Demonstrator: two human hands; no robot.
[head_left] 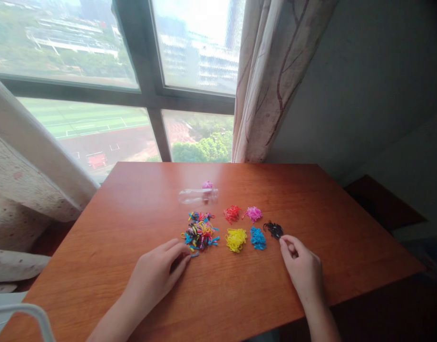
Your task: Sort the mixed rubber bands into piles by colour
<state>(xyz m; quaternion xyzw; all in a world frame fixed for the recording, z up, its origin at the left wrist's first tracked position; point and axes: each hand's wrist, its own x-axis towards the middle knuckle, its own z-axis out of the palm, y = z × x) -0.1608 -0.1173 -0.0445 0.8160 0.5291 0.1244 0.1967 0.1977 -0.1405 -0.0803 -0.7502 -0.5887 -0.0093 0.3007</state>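
My left hand (164, 266) rests at the near left edge of a mixed pile of small coloured rubber bands (201, 233). Its thumb and fingers close on a blue rubber band (194, 255), which pokes out at the fingertips. To the right, my right hand (301, 260) has thumb and forefinger pinched at the edge of a black rubber band pile (274, 230); what sits between those fingertips is hidden. Sorted by colour between the hands are red rubber bands (232, 213), pink rubber bands (254, 214), yellow rubber bands (236, 240) and blue rubber bands (258, 238).
Behind the piles, a clear plastic container (193, 196) lies on its side, with a pinkish-purple object (208, 185) by it. The brown wooden table (132, 199) ends at a window flanked by curtains (261, 95). A white curved tube (25, 308) stands at lower left.
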